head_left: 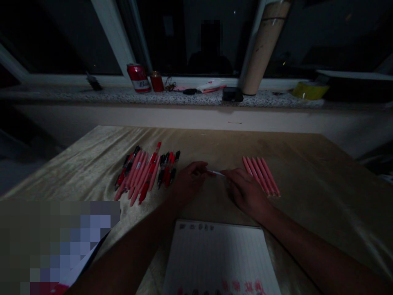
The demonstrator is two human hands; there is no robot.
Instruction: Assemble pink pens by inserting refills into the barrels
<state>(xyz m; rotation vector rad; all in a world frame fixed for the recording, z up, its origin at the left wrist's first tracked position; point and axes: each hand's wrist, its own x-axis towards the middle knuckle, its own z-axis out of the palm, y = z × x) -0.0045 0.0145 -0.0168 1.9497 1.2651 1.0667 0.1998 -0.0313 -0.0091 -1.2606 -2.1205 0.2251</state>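
Between my two hands runs a thin pale tube, which looks like a pen refill. The fingers of my left hand are closed at its left end, and my right hand is closed over the right end. A small red bit shows just under the tube, too dark to make out. To the left of my left hand lies a pile of pink, red and black pens, with a smaller bunch of red and black pens beside it. Several pink pens lie side by side just past my right hand.
An open lined notebook with black and red scribbles lies in front of me on the cloth-covered table. On the stone windowsill stand a red can, a red jar, a cardboard tube and yellow tape.
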